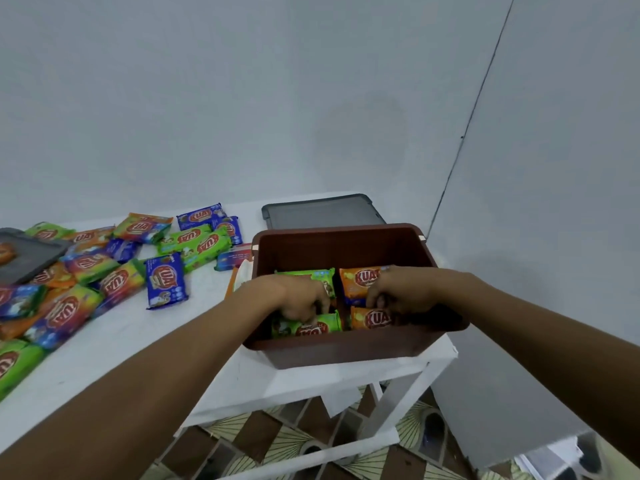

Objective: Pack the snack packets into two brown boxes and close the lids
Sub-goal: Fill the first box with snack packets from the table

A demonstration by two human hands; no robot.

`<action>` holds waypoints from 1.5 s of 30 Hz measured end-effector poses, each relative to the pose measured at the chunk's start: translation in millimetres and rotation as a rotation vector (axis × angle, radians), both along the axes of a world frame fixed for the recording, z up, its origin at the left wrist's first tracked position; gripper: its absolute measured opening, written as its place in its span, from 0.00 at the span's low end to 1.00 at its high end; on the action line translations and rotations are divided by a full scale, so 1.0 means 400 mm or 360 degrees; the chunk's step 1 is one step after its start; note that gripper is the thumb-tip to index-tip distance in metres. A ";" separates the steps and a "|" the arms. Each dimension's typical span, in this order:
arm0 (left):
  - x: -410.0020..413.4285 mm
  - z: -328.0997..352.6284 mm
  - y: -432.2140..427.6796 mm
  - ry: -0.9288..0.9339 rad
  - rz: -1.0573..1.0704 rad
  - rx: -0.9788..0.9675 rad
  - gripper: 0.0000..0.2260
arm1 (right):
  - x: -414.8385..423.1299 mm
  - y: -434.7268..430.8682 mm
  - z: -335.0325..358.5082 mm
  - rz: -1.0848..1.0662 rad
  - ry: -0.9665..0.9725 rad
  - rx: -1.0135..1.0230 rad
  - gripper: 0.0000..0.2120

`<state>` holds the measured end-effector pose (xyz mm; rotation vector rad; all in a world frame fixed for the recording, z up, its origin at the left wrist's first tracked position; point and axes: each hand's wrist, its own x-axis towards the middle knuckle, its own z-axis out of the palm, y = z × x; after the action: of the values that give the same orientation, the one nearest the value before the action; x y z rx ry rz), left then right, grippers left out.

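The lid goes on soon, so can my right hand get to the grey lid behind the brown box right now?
Probably, once freed: the right hand grips an orange packet inside the brown box; the grey lid lies uncovered just past the box's far wall.

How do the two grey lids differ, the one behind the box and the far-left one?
The rear lid lies flat on the white table, behind the brown box; the far-left lid rests atop loose packets. The rear lid is bare; the far-left lid carries an orange packet. Both are dark grey.
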<state>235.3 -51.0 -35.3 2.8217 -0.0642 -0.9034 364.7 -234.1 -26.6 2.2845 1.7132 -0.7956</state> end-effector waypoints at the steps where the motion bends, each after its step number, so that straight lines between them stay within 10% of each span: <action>1: -0.001 0.003 0.000 0.0015 0.0008 -0.0009 0.12 | 0.002 -0.001 0.002 0.0006 0.0027 -0.0005 0.16; 14: -0.025 0.051 0.052 -0.0648 -0.0155 0.0467 0.13 | 0.007 0.039 0.022 -0.0084 -0.0513 0.0284 0.16; 20: -0.167 0.054 0.258 -0.1332 0.0029 0.0132 0.19 | -0.040 0.156 0.067 -0.0129 -0.0480 0.0676 0.13; 28: -0.449 -0.057 0.575 -0.0582 0.0903 0.0721 0.35 | -0.260 0.461 0.122 -0.0045 -0.0395 0.0937 0.11; 35: -0.532 -0.092 0.683 -0.0805 0.0662 0.0670 0.28 | -0.456 0.744 0.020 -0.0193 -0.0335 0.0314 0.24; 40: -0.562 -0.103 0.716 -0.0735 0.0315 0.0588 0.25 | -0.515 0.795 -0.089 -0.0801 0.0101 0.0587 0.51; 45: -0.543 -0.107 0.724 -0.0865 0.0564 0.0319 0.34 | -0.479 0.791 -0.091 -0.1193 0.0401 0.0443 0.38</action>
<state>18.2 238.4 -78.3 3.0309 0.4620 -0.0620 173.1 82.4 -62.9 3.1956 1.0543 -1.0501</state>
